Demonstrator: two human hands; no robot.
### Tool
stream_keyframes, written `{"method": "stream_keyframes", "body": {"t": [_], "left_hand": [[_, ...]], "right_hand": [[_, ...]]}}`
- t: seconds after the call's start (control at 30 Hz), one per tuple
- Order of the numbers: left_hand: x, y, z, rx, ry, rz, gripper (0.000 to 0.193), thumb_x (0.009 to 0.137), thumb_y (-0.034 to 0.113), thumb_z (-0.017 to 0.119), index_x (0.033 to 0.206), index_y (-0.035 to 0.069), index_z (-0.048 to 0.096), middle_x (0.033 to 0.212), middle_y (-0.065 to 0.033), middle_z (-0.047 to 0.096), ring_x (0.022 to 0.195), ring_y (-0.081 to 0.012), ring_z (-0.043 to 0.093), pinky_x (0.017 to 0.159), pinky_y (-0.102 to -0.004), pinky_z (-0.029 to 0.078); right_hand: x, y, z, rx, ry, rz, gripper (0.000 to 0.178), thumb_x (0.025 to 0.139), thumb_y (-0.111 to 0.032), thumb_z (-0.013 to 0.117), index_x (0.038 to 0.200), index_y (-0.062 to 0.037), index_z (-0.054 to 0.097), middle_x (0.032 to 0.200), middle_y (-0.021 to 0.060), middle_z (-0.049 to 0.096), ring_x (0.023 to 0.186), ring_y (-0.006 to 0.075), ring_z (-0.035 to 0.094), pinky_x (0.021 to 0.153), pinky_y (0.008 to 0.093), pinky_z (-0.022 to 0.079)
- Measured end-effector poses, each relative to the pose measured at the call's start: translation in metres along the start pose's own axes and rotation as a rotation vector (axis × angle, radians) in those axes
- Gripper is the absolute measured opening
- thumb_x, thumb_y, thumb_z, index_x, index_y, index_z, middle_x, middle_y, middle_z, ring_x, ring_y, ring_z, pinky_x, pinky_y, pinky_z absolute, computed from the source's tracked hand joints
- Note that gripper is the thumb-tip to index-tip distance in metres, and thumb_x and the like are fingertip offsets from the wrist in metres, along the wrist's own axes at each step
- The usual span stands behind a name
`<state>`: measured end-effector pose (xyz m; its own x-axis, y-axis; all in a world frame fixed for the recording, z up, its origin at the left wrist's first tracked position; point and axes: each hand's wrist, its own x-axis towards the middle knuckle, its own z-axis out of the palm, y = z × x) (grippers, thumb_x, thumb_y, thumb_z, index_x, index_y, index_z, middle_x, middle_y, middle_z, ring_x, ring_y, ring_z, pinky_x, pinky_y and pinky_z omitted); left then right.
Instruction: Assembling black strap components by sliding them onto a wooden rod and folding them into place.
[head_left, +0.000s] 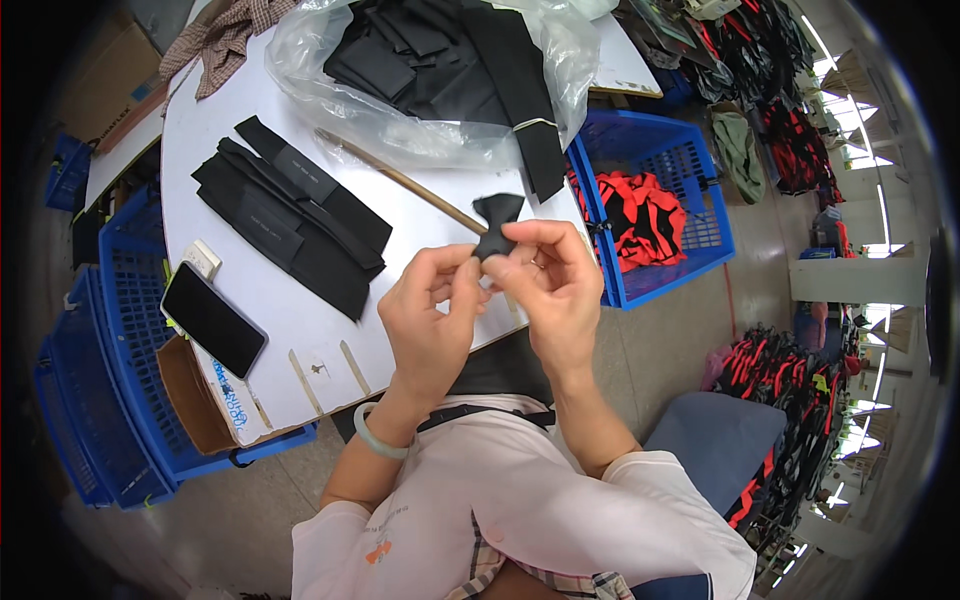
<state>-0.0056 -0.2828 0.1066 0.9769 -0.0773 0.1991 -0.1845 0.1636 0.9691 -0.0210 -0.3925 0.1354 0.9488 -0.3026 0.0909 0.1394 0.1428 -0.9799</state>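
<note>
Both of my hands are together at the near edge of the white table [320, 340]. A small piece of black fabric [495, 215], pinched in at its middle, is held between them. My left hand [428, 300] is closed, its thumb and fingertips at the fabric's lower left. The thumb and forefinger of my right hand [560, 285] pinch its right side. A thin wooden stick [400, 180] runs diagonally behind the fabric; I cannot tell whether it touches it. To the left lie flat stacks of black fabric strips [300, 215] with dark labels.
A clear plastic bag [300, 50] of black fabric pieces [440, 60] lies at the back. A black phone [213, 318] rests at the left edge beside a white box-shaped item [201, 258]. Blue crates [130, 330] stand left; another blue crate [650, 290] holds red and black fabric [645, 215].
</note>
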Motion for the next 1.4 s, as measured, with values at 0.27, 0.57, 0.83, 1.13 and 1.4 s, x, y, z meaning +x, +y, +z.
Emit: {"method": "stream_keyframes", "body": {"t": [0.27,0.57,0.83,1.13,1.4], "left_hand": [[0.008,0.003,0.003,0.225,0.110,0.109,0.006,0.082,-0.003,0.060,0.085,-0.004,0.055,0.073,-0.0085,0.060,0.055,-0.0133,0.061,0.047,-0.0229,0.048],[0.018,0.001,-0.006,0.502,-0.191,0.394,0.015,0.076,-0.005,0.060,0.086,-0.002,0.049,0.075,-0.0127,0.053,0.058,-0.0265,0.056,0.048,-0.0325,0.045],[0.023,-0.006,-0.010,0.228,-0.305,-0.084,0.014,0.077,-0.003,0.059,0.089,-0.007,0.053,0.078,-0.0141,0.061,0.067,-0.0177,0.063,0.048,-0.0278,0.050],[0.008,-0.014,0.016,-0.234,0.020,-0.378,0.011,0.082,-0.001,0.055,0.091,-0.004,0.060,0.068,-0.0080,0.061,0.051,-0.0128,0.057,0.045,-0.0227,0.045],[0.002,-0.049,0.013,0.480,-0.051,0.122,0.012,0.083,-0.001,0.055,0.093,-0.003,0.060,0.070,-0.0117,0.063,0.053,-0.0154,0.059,0.048,-0.0262,0.046]], "right_hand": [[0.004,-0.009,0.003,-0.664,0.037,-0.411,0.020,0.068,0.009,0.067,0.085,0.0029,0.057,0.095,0.0118,0.055,0.065,0.0152,0.058,0.057,0.0256,0.050],[0.008,0.011,-0.011,-0.796,0.072,-0.465,0.012,0.062,0.005,0.063,0.064,-0.0007,0.052,0.061,0.0053,0.051,0.044,0.0143,0.045,0.040,0.0281,0.035],[0.005,0.013,-0.014,-0.668,0.064,-0.202,0.013,0.067,0.002,0.064,0.065,0.0008,0.051,0.061,0.0065,0.052,0.045,0.0109,0.044,0.042,0.0252,0.034],[0.004,0.011,-0.018,-0.822,0.038,-0.267,0.016,0.069,0.000,0.063,0.067,-0.0013,0.048,0.052,0.0063,0.050,0.043,0.0178,0.051,0.042,0.0286,0.040],[0.000,0.029,-0.030,-0.748,-0.050,-0.262,0.017,0.071,0.001,0.064,0.066,-0.0001,0.048,0.057,0.0072,0.054,0.045,0.0160,0.051,0.044,0.0280,0.042]]}}
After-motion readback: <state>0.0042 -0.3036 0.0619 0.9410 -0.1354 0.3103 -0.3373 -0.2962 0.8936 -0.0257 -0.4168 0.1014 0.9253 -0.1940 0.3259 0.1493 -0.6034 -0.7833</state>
